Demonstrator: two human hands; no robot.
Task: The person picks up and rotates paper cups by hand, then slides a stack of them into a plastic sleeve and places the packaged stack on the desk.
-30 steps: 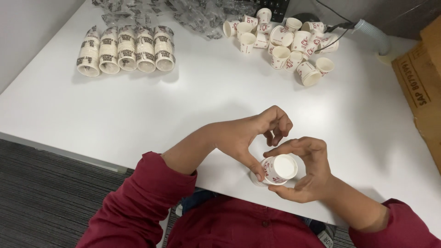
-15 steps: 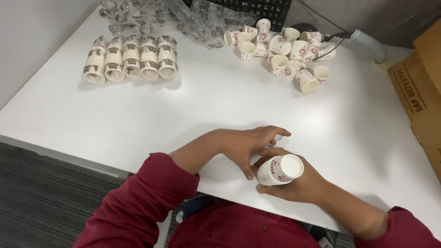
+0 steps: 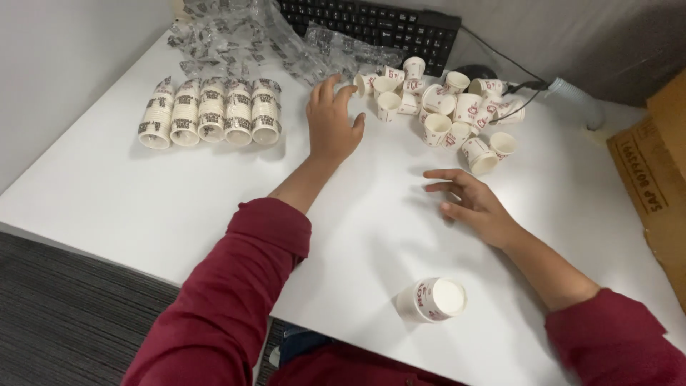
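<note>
A short stack of white paper cups (image 3: 433,299) with red print lies on its side near the table's front edge, free of both hands. My left hand (image 3: 331,121) is stretched far forward with spread fingers, close to the left edge of a heap of loose paper cups (image 3: 443,107). My right hand (image 3: 471,202) hovers open over the white table (image 3: 128,193), just below the heap and apart from it. Neither hand holds anything.
Several long stacks of cups (image 3: 211,113) lie side by side at the left. Crumpled clear plastic wrap (image 3: 243,43) and a black keyboard (image 3: 371,28) sit at the back. A brown cardboard box (image 3: 654,164) stands at the right edge, a cable (image 3: 522,84) behind the heap.
Both hands let go of the small cup stack, which now lies near the front edge. My left hand reached far forward toward the loose cups; my right hand moved up and opened.
</note>
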